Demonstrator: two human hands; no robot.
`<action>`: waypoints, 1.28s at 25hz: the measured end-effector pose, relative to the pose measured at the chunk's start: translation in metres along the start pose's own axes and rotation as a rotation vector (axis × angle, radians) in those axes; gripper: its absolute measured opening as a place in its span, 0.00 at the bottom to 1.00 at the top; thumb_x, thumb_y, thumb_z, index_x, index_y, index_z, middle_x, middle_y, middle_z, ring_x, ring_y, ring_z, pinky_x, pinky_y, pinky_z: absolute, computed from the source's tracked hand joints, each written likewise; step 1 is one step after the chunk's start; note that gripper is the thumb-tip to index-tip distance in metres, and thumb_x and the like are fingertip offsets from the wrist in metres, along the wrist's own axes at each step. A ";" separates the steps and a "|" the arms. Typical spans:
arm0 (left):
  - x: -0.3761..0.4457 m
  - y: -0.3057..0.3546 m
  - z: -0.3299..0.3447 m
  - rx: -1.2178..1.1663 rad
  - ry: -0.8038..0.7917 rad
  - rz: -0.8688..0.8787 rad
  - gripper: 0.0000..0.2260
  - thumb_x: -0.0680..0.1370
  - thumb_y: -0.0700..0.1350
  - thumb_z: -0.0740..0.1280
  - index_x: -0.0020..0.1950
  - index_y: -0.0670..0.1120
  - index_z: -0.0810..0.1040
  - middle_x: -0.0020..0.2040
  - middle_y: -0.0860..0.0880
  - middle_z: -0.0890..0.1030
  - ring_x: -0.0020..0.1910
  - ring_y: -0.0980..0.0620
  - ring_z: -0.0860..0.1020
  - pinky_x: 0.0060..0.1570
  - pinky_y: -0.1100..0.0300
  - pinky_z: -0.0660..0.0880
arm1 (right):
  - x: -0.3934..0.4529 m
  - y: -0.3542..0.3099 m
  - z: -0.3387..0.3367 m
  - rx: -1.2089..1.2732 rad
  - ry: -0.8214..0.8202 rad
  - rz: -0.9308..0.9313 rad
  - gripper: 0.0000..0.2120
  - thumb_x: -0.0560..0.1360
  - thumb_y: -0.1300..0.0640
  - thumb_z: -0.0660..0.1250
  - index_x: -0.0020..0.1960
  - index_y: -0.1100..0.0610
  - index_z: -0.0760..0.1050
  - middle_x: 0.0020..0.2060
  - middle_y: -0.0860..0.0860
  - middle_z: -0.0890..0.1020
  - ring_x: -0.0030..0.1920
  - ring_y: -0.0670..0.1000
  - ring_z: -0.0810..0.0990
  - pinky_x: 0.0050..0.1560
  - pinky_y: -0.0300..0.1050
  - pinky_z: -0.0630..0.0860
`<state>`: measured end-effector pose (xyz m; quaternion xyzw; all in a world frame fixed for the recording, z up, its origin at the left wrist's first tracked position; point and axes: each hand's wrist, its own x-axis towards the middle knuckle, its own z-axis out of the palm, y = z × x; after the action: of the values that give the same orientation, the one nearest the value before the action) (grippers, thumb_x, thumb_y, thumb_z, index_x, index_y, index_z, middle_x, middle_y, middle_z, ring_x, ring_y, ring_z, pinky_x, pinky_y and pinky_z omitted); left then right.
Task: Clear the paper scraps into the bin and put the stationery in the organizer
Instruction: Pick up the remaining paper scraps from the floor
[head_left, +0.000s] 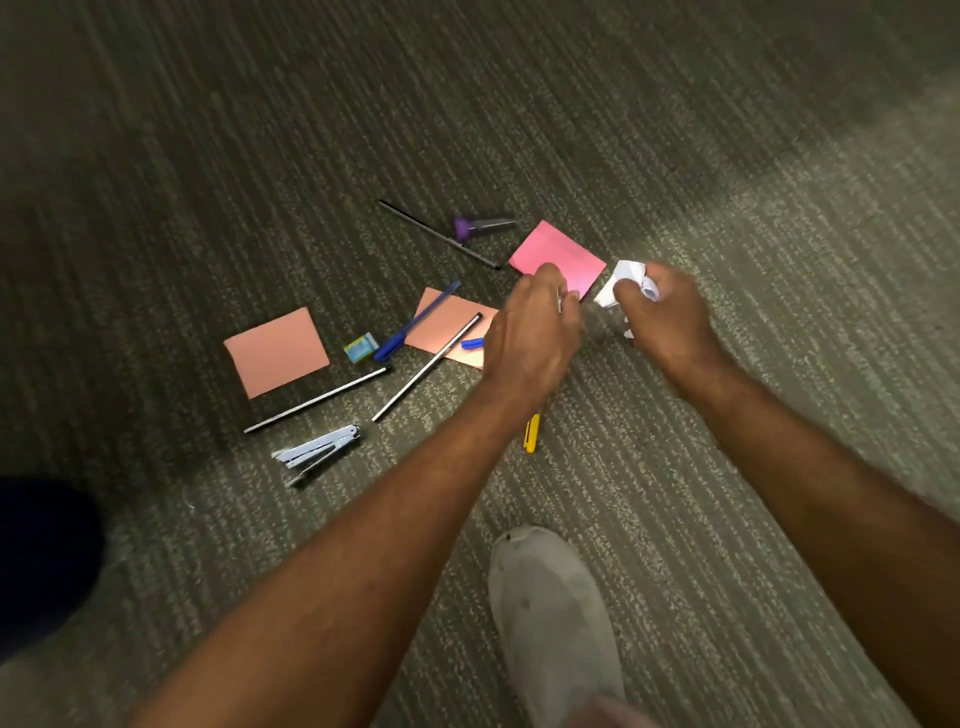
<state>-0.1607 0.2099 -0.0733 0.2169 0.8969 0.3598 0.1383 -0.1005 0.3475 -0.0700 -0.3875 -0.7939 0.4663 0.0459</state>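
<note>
My right hand (662, 306) is closed around crumpled white paper (626, 278). My left hand (537, 327) hovers over the near corner of a pink paper sheet (558, 249), fingers curled, with a bit of white showing under them. Two salmon paper pieces lie on the carpet, one at the left (275, 351) and one under a blue pen (415, 322) and a black-and-white pencil (428, 366). Nearby are another pencil (317, 400), a dark pen (439, 234), a blue cap (471, 343), an eraser (361, 347), a stapler (317, 452), a purple-capped tube (483, 226) and a yellow cutter (531, 434).
Everything lies on grey-green striped carpet (675, 130). My foot in a pale sock (550, 613) stands near the bottom middle. A dark shape (41, 561) fills the lower left edge. No bin or organizer is in view.
</note>
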 end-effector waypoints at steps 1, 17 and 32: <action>-0.005 -0.004 -0.012 -0.038 0.038 -0.027 0.06 0.82 0.48 0.62 0.47 0.49 0.69 0.46 0.48 0.77 0.43 0.46 0.75 0.39 0.54 0.65 | -0.006 -0.010 0.006 0.035 -0.006 -0.007 0.13 0.72 0.50 0.64 0.50 0.56 0.82 0.41 0.56 0.85 0.37 0.51 0.78 0.38 0.55 0.78; -0.123 -0.072 -0.284 -0.145 0.685 -0.186 0.06 0.80 0.47 0.64 0.44 0.48 0.70 0.41 0.52 0.76 0.42 0.49 0.74 0.38 0.55 0.63 | -0.150 -0.258 0.143 0.099 -0.601 -0.551 0.10 0.76 0.65 0.66 0.41 0.52 0.70 0.32 0.51 0.74 0.30 0.43 0.73 0.32 0.43 0.72; -0.312 -0.202 -0.463 -0.414 0.845 -0.824 0.04 0.79 0.44 0.59 0.50 0.52 0.71 0.60 0.41 0.77 0.56 0.42 0.75 0.50 0.48 0.72 | -0.336 -0.402 0.295 -0.439 -1.093 -1.083 0.09 0.72 0.62 0.70 0.51 0.53 0.77 0.58 0.53 0.75 0.49 0.51 0.81 0.42 0.46 0.82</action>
<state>-0.1362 -0.3446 0.1382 -0.3392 0.7958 0.4978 -0.0616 -0.2253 -0.1877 0.1729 0.3351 -0.8555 0.3362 -0.2068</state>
